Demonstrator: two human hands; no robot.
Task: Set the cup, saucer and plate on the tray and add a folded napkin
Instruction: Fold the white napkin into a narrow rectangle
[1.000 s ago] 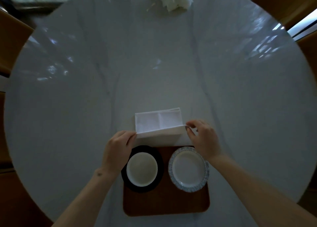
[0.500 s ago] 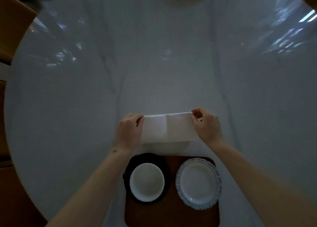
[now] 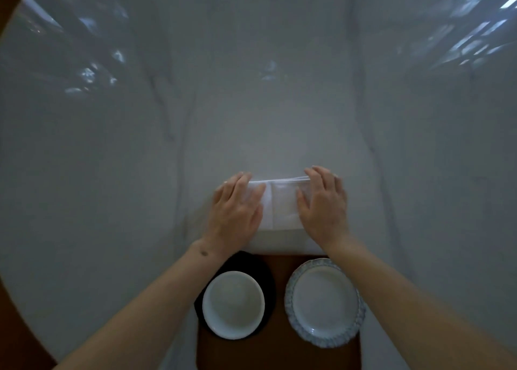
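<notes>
Clearly, with both hands — left (image 3: 237,214), right (image 3: 323,210) — pressed flat and open on the napkin (image 3: 281,204), lifting carelessly could let its folds spring apart before reaching the tray (image 3: 279,350).

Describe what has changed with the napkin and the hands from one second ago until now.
The near half of the white napkin was lifted and folded away from the person onto its far half. The left hand and right hand let go of the pinched edge and now press flat on the fold. The cup on its dark saucer and the plate stayed on the tray.
</notes>
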